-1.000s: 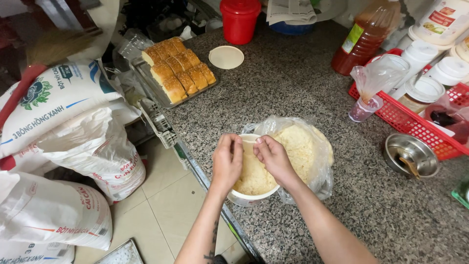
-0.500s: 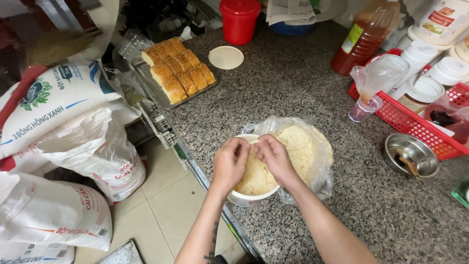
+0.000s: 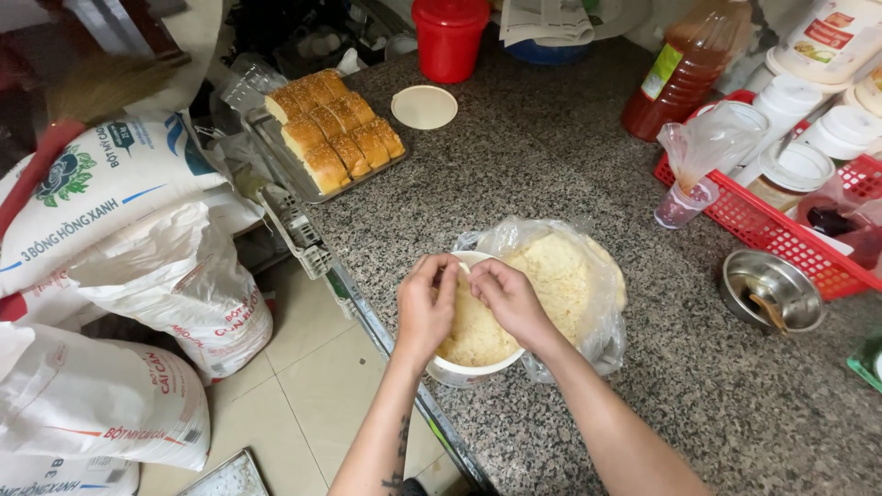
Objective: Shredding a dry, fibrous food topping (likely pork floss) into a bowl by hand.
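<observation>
A white bowl (image 3: 478,369) of pale yellow crumbly stuff (image 3: 473,332) sits near the front edge of the granite counter (image 3: 551,156). Both my hands hover over it, fingertips pinched together above the crumbs. My left hand (image 3: 425,307) and my right hand (image 3: 507,298) meet over the bowl's far rim, seemingly pinching a small bit of the crumbs; what lies between the fingers is hidden. Right behind the bowl lies a clear plastic bag (image 3: 570,276) holding more of the same crumbs.
A metal tray (image 3: 276,156) of seeded bread loaves (image 3: 333,129), a round cream lid (image 3: 424,107) and a red tub (image 3: 450,37) stand at the back. A red basket (image 3: 772,230) of containers, an oil bottle (image 3: 684,73) and a steel bowl (image 3: 770,292) sit right. Flour sacks (image 3: 165,276) fill the floor left.
My fingers have shifted slightly over the bowl, drawing closer together; nothing else has moved.
</observation>
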